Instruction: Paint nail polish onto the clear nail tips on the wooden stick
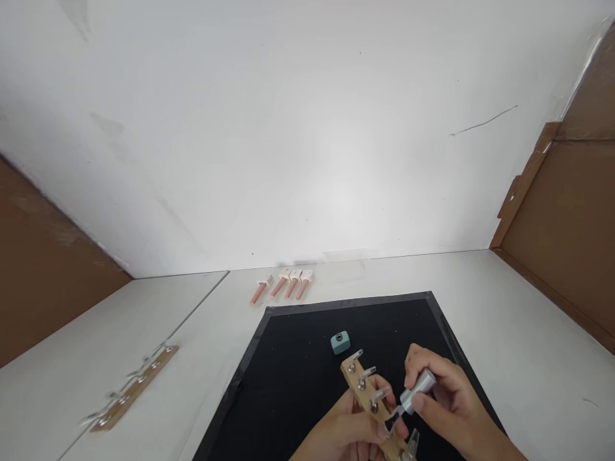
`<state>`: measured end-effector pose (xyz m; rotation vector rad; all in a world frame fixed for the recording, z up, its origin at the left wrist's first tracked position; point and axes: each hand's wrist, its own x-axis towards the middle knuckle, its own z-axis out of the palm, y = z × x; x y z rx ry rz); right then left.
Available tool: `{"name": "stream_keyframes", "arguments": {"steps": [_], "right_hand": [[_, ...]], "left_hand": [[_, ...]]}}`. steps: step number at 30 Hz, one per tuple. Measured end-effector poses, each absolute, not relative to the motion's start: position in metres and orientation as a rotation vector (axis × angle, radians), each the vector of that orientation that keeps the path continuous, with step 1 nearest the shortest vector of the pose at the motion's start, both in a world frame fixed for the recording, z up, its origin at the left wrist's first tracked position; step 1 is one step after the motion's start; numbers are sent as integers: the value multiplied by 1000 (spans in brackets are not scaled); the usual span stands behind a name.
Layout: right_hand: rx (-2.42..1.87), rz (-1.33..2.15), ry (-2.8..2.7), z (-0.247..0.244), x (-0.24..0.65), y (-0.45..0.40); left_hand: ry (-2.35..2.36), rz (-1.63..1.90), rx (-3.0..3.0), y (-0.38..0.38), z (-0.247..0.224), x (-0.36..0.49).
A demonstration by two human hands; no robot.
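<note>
Pale wood fills your left hand (343,426): its fingers wrap firmly round a wooden strip (356,379), held over the near part of the black mat (293,378). Clear tips (369,371) jut from the strip on round metal studs (362,384). Your right hand (449,400) pinches a silver handle (418,391) between thumb and fingers, over the mat's near right part. The brush (396,413) on that handle points toward one of the tips; it is small and partly hidden there, so you cannot quite tell whether the two touch.

To the left of the mat, a second wooden strip (134,394) with clear pieces along it lies slantwise beside a dark seam (192,312) in the white tabletop (509,307). Toward the mat's far half sits a teal bottle (341,346), its dark opening showing. Grey tape (355,302) borders the mat.

Beyond the mat's far left corner, you have four pink rods (291,288) with white blocky ends, one slightly apart from the other three. Brown cardboard panels stand left (48,275) and right (567,218) of the mat, and behind it rises a smudged white wall (312,160), marked by a thin dark line (485,121) up on the right.
</note>
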<state>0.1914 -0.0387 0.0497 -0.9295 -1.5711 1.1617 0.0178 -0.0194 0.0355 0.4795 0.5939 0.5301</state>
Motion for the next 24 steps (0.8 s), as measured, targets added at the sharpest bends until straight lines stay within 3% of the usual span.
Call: {"name": "stream_keyframes", "arguments": {"steps": [24], "right_hand": [[-916,1050,-1438,43,194,-34]], "left_hand": [[577,577,505,-22,35,14]]}}
